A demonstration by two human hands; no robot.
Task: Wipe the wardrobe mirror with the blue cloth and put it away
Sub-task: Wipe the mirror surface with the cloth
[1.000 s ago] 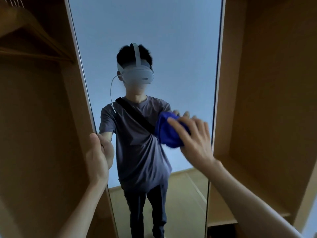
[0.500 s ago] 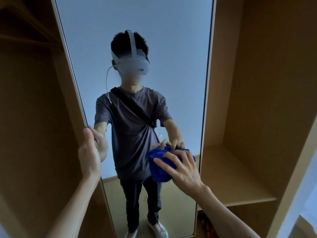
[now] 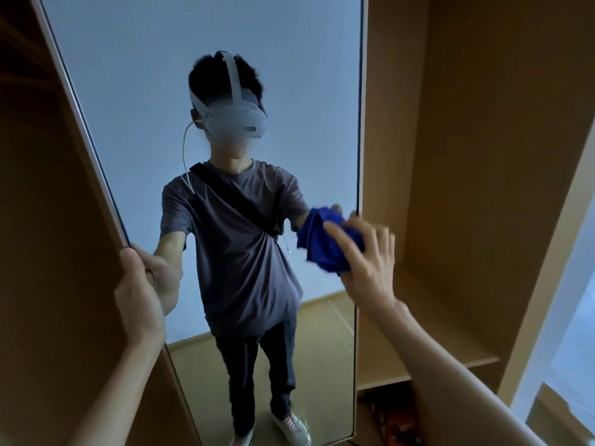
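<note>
Since half a second ago the right hand point(image 3: 367, 259) has carried the blue cloth point(image 3: 325, 243) up and across the glass, from low near the middle of the mirror point(image 3: 225, 43) to a spot close against its right edge, about halfway up. A second ago the cloth was at much the same height but nearer the centre, so the stroke looks like a loop. The left hand point(image 3: 141, 294) has stayed on the mirror's left edge throughout.

The right hand's fingers point(image 3: 341, 239) are spread and only lightly bent over the bunched cloth, pressing it flat to the glass with the palm behind it; the cloth spills out to the left of the hand. The left hand's fingers are wrapped round the thin left edge of the mirror panel, thumb on the near face, steadying it against the push of the wiping. To the right of the mirror an open wardrobe compartment has a bare wooden shelf point(image 3: 428, 346).

The step in hand appears to be the wiping itself, with the putting away not yet begun. The upper part of the glass lies well above the cloth, and whether it is already clean cannot be told. The next move probably calls for keeping even pressure while running the cloth along the right edge without slipping off it, the left hand holding the panel firm.
</note>
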